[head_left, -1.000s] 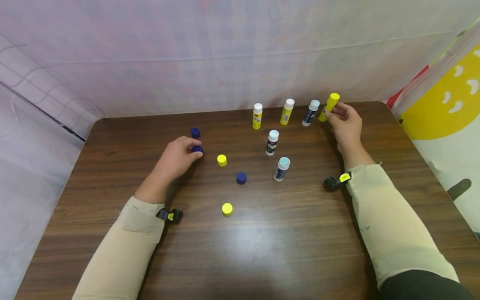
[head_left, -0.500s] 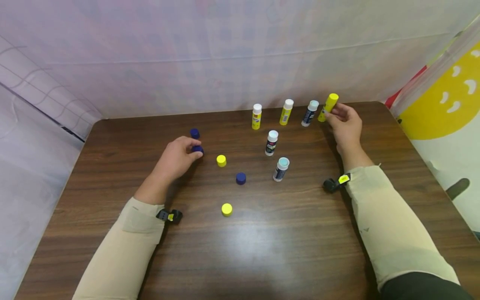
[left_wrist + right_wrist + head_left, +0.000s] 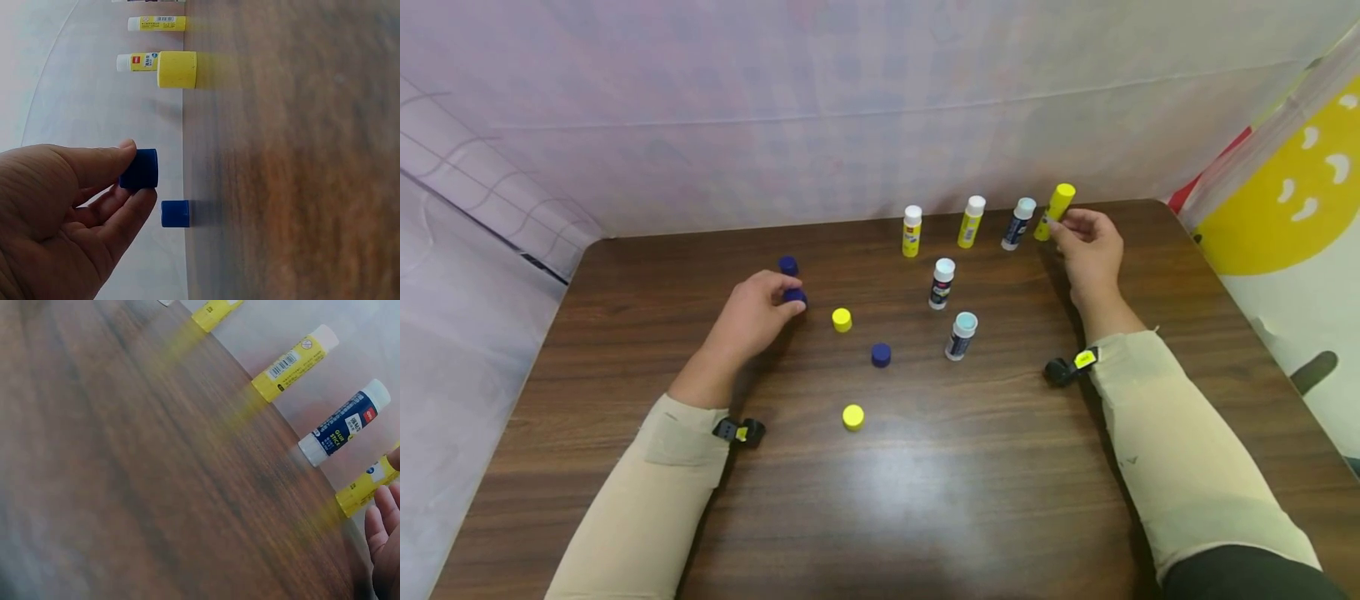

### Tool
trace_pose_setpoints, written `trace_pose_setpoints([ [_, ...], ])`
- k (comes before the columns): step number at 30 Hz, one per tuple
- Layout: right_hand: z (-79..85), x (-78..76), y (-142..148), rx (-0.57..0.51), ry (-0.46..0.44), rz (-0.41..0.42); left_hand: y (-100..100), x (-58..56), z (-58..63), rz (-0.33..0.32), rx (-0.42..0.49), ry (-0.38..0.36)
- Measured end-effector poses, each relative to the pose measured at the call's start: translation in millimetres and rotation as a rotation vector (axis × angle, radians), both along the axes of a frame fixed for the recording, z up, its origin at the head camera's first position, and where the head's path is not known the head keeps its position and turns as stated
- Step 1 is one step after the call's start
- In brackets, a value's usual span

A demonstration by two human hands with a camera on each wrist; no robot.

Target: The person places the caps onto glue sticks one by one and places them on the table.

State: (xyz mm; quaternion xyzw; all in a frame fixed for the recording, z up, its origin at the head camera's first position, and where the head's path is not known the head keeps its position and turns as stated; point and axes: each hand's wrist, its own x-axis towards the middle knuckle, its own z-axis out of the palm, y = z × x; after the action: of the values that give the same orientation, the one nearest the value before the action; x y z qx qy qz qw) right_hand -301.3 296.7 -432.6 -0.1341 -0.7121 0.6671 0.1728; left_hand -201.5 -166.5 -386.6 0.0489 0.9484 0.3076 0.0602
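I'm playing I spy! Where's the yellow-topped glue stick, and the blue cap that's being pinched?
Yellow-topped glue stick (image 3: 1059,202): head view, on its yellow cap.
Pinched blue cap (image 3: 143,169): left wrist view, on its side wall.

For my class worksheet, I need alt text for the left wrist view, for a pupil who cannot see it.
A left hand pinches a dark blue cap. A second blue cap and a yellow cap rest on a brown table, which appears sideways, with two white-topped yellow glue sticks behind.
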Motion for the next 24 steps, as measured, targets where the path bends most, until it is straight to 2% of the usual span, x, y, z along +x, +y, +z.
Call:
trace_pose_setpoints([
  [7, 0.8, 1.5, -3.5, -0.048, 0.066, 0.018, 0.4, 1.1, 0.6, -0.002, 0.01, 0.011],
  [24, 0.8, 4.8, -16.4, 0.012, 0.138, 0.103, 1.2, 1.1, 1.4, -0.001, 0.026, 0.005],
])
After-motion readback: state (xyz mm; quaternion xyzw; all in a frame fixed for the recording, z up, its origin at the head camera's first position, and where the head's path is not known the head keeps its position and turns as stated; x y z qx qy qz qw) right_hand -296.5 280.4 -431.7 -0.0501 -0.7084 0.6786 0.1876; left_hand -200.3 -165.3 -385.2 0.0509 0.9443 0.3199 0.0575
